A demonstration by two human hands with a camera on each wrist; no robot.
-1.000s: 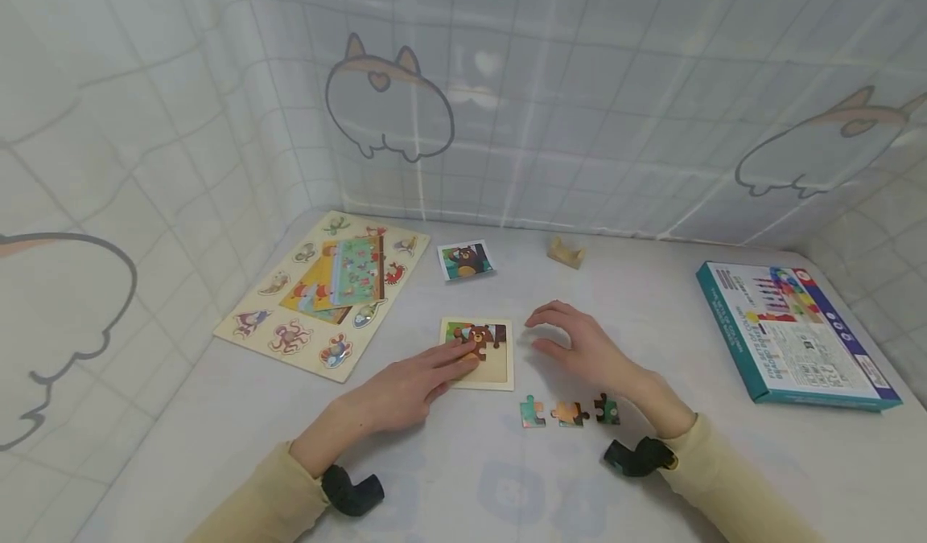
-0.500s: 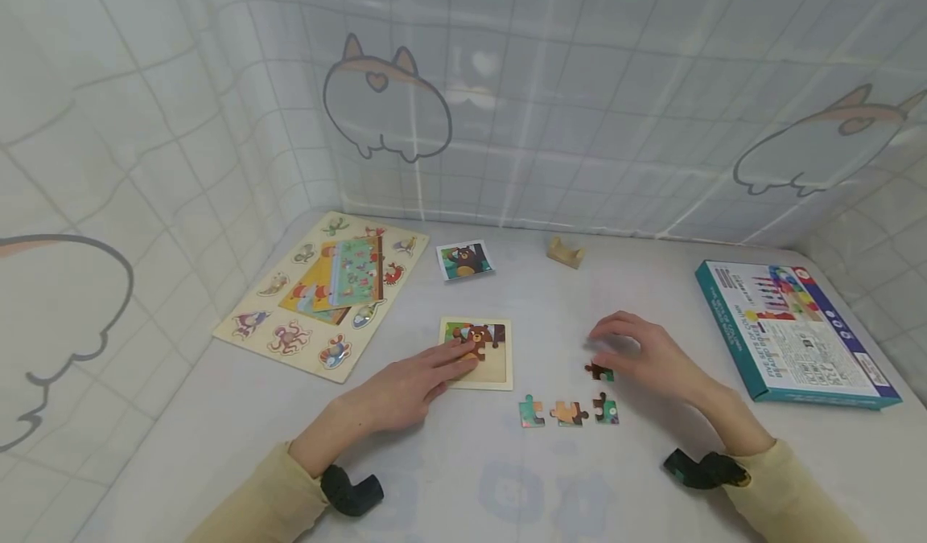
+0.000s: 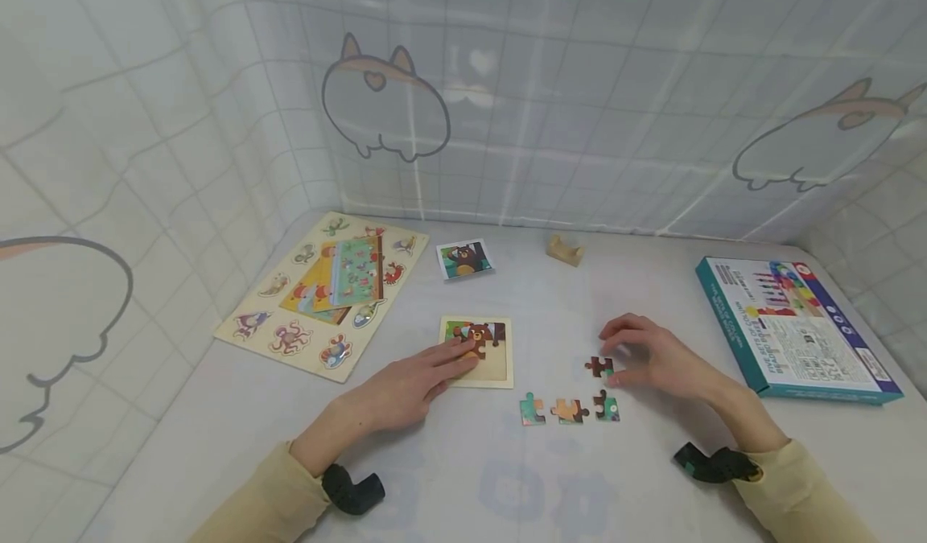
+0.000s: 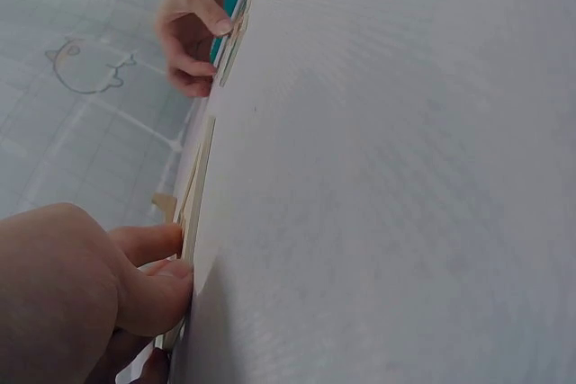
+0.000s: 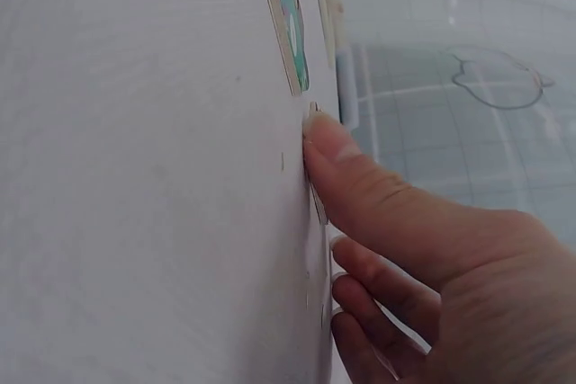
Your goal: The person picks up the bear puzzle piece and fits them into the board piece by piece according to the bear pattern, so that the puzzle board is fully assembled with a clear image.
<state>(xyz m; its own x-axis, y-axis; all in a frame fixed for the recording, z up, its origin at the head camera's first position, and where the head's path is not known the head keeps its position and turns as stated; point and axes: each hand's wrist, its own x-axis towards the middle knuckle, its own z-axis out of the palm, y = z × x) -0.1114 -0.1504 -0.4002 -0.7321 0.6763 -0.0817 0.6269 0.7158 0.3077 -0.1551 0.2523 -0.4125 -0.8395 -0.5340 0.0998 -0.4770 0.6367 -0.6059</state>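
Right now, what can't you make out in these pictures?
Head view: lower left of the square wooden bear puzzle, covered by the left hand.
Head view: fine print on the flat white-and-teal box, too small.
Right wrist view: printed face of the small brown jigsaw piece, mostly behind the right hand.

Browns, greens and cream before you

Your sleeves (image 3: 253, 495) are plain cream-beige. Your pale-wood tray (image 3: 496, 369) shows a brown bear (image 3: 479, 331) against some green. Your 4 puzzle pieces (image 3: 532, 411) mix teal, orange, brown and green; the topmost seems mostly reddish-brown, though small in view. Your box (image 3: 829, 394) is teal-sided with a purple-blue strip.
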